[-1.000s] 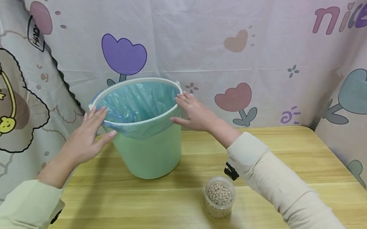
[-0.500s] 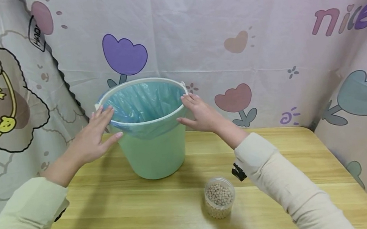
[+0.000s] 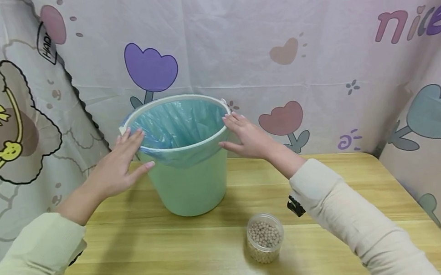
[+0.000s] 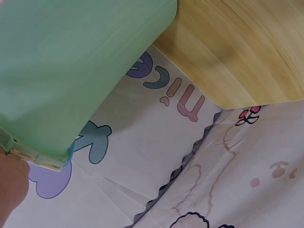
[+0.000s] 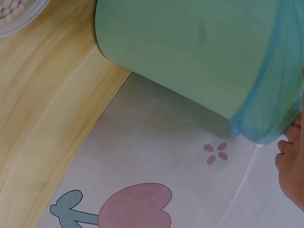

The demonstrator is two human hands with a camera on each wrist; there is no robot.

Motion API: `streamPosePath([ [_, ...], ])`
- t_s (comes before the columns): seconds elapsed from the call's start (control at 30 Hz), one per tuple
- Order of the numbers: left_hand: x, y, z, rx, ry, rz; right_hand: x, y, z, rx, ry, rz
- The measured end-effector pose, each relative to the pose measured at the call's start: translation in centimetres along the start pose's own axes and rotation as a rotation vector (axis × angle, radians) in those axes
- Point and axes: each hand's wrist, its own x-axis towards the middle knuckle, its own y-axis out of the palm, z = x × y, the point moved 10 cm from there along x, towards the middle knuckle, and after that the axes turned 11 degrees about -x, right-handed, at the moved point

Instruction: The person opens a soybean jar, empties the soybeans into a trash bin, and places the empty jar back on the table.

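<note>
Near the worktop's back edge the green bin [image 3: 185, 169] with its blue liner [image 3: 173, 125] stood between the left hand [image 3: 118, 166] and right hand [image 3: 247, 138], both grips spread flat against its rim, so uneven pressing risked tipping it or dislodging the liner

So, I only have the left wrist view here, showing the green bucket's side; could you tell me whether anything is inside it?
Observer: The green bucket is lined with a blue plastic bag; nothing else shows inside.
Operator: Thank you. Where is the right hand?
Observer: The right hand rests with straight fingers on the bucket's right rim, opposite the left hand.
Operator: Is anything else on the table?
Observer: A clear jar of small beige balls stands open in front of the bucket.
</note>
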Motion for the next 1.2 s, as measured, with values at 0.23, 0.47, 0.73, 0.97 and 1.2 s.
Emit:
streamPosePath([
  [0.23, 0.4, 0.6, -0.7, 0.013, 0.019, 0.018, -1.1, -0.1, -0.8, 0.012, 0.004, -0.011],
  [0.47, 0.9, 1.0, -1.1, 0.029, 0.025, 0.022, -2.0, -0.5, -1.4, 0.018, -0.006, -0.034],
  [0.73, 1.4, 1.5, -1.7, 0.03, 0.038, 0.034, -2.9, -0.9, -2.1, 0.017, -0.024, -0.061],
  [0.97, 2.1, 2.0, -2.5, 0.029, 0.069, 0.044, -3.8, -1.2, -3.1, 0.021, -0.014, -0.063],
  [1.2, 2.7, 2.4, -3.3, 0.046, 0.086, 0.06, -4.5, -1.6, -3.9, 0.012, 0.0, -0.064],
])
